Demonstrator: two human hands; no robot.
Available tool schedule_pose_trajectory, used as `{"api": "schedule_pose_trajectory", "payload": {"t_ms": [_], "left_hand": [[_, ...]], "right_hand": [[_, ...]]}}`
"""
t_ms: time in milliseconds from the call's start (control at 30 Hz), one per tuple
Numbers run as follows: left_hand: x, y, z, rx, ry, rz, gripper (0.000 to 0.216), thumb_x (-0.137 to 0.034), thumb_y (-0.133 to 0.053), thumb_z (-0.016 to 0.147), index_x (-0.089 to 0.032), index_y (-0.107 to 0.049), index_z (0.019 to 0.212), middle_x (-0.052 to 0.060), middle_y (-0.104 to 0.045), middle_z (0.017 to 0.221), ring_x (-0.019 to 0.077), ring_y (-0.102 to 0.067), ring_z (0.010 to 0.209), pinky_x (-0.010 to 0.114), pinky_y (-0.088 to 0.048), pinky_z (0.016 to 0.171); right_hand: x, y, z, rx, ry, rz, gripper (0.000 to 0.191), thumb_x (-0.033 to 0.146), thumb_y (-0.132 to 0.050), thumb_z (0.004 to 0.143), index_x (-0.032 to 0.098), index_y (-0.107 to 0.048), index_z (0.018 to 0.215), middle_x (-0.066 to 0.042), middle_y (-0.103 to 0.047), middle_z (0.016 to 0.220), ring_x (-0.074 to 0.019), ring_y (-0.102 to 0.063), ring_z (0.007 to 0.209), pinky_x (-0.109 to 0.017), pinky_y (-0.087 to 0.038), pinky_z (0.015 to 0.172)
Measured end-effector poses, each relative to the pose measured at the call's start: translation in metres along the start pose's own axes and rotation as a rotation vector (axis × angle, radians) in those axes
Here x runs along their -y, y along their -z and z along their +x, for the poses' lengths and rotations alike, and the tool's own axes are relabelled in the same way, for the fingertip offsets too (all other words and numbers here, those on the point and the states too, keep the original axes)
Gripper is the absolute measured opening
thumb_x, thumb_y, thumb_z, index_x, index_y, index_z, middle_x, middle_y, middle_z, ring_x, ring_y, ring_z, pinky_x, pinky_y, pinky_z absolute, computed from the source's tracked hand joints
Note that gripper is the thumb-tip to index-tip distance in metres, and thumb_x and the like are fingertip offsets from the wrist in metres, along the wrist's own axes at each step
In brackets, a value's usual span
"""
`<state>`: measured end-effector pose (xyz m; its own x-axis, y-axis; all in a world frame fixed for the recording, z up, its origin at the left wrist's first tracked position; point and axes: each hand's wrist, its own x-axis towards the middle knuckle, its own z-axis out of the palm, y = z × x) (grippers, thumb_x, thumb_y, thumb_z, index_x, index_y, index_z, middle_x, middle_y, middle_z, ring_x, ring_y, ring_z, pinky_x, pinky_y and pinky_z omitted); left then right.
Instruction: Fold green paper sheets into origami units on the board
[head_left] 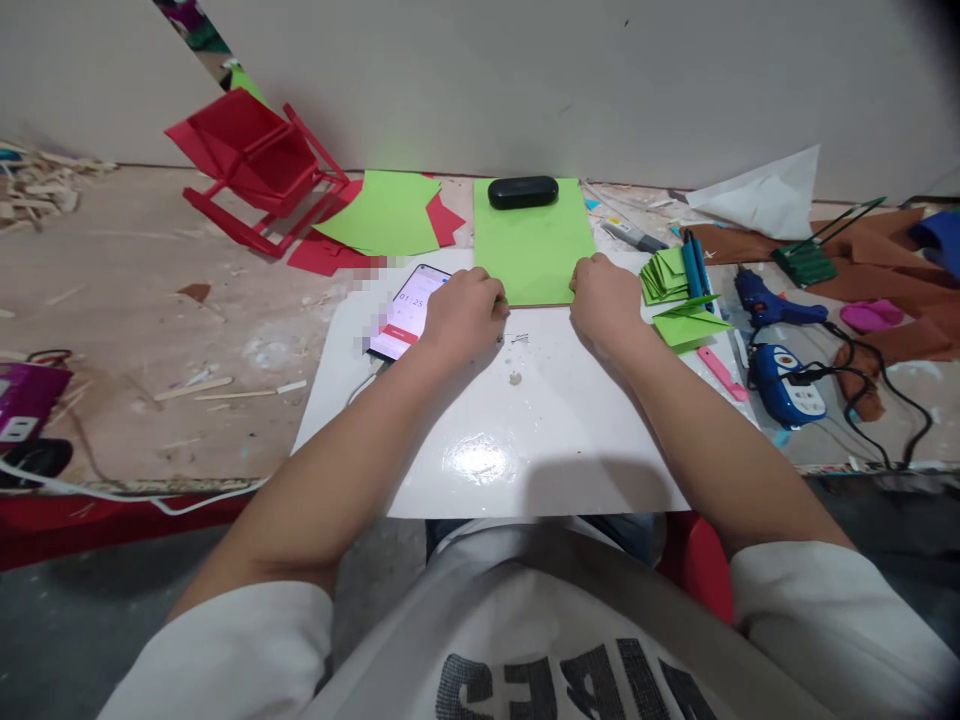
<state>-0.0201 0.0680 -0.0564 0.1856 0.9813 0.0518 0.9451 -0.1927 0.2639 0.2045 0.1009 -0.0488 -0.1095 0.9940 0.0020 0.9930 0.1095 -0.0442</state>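
Note:
A light green sheet of paper [532, 255] lies on the white board in front of me. My left hand [466, 308] is closed at its near left corner, fingers curled against the edge. At the near right corner my right hand [606, 300] is closed in the same way. The fingertips of both hands are partly hidden. A black oblong case [523, 192] rests on the far end of the sheet. Just left of my left hand is a phone [409, 308] with a timer on its screen, partly covered by that hand.
The white board [480, 410] sits on a worn table. A red paper rocking chair [259, 170] stands at left beside more green paper [386, 212]. To the right are folded green pieces [666, 276], a cutter [634, 236], a blue glue gun [776, 300] and a corded blue socket [787, 385].

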Motion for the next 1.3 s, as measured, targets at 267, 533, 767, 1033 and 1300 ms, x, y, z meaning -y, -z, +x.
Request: {"api": "schedule_pose_trajectory", "payload": {"t_ms": [267, 533, 767, 1033, 1300], "left_hand": [[0.003, -0.005, 0.001, -0.013, -0.027, 0.003, 0.021, -0.019, -0.066, 0.110, -0.020, -0.087, 0.115, 0.018, -0.082, 0.133, 0.0384, -0.072, 0.126, 0.045, -0.053, 0.082], [-0.001, 0.000, -0.002, -0.002, -0.029, 0.015, 0.022, -0.025, -0.067, 0.113, -0.019, -0.086, 0.121, 0.018, -0.082, 0.136, 0.0377, -0.073, 0.130, 0.047, -0.057, 0.090], [-0.003, 0.003, 0.000, 0.034, -0.004, 0.013, 0.022, -0.019, -0.065, 0.112, -0.020, -0.087, 0.118, 0.017, -0.082, 0.138, 0.0363, -0.074, 0.130, 0.045, -0.056, 0.086], [0.011, 0.000, 0.010, -0.009, 0.046, -0.136, 0.014, -0.016, -0.074, 0.104, -0.022, -0.087, 0.102, 0.012, -0.089, 0.119, 0.0325, -0.080, 0.113, 0.044, -0.057, 0.087], [0.022, -0.006, 0.016, -0.092, 0.023, -0.195, 0.019, -0.014, -0.075, 0.095, -0.026, -0.090, 0.093, 0.009, -0.091, 0.100, 0.0304, -0.080, 0.094, 0.043, -0.059, 0.082]], "right_hand": [[-0.032, -0.005, 0.002, -0.354, 0.066, 0.337, 0.038, 0.025, -0.033, 0.121, 0.022, -0.071, 0.128, -0.016, -0.078, 0.122, -0.0332, -0.073, 0.112, -0.046, -0.055, 0.097], [-0.011, -0.022, -0.046, -0.613, 0.785, 0.315, 0.067, 0.057, -0.019, 0.128, 0.028, -0.062, 0.087, -0.006, -0.061, 0.077, -0.0249, -0.051, 0.071, -0.043, -0.041, 0.074], [-0.019, 0.022, -0.006, -0.420, -0.031, 0.081, 0.075, 0.059, -0.030, 0.126, 0.005, -0.062, 0.168, -0.035, -0.075, 0.142, -0.0401, -0.075, 0.114, -0.048, -0.053, 0.093], [-0.007, 0.014, -0.028, -0.001, 0.047, 0.001, 0.054, 0.055, -0.048, 0.122, 0.018, -0.088, 0.125, -0.022, -0.090, 0.121, -0.0420, -0.082, 0.117, -0.044, -0.051, 0.087], [-0.005, 0.005, -0.031, -0.034, 0.170, 0.046, 0.032, 0.048, -0.065, 0.116, 0.023, -0.085, 0.116, -0.015, -0.092, 0.113, -0.0382, -0.081, 0.108, -0.042, -0.038, 0.077]]}}
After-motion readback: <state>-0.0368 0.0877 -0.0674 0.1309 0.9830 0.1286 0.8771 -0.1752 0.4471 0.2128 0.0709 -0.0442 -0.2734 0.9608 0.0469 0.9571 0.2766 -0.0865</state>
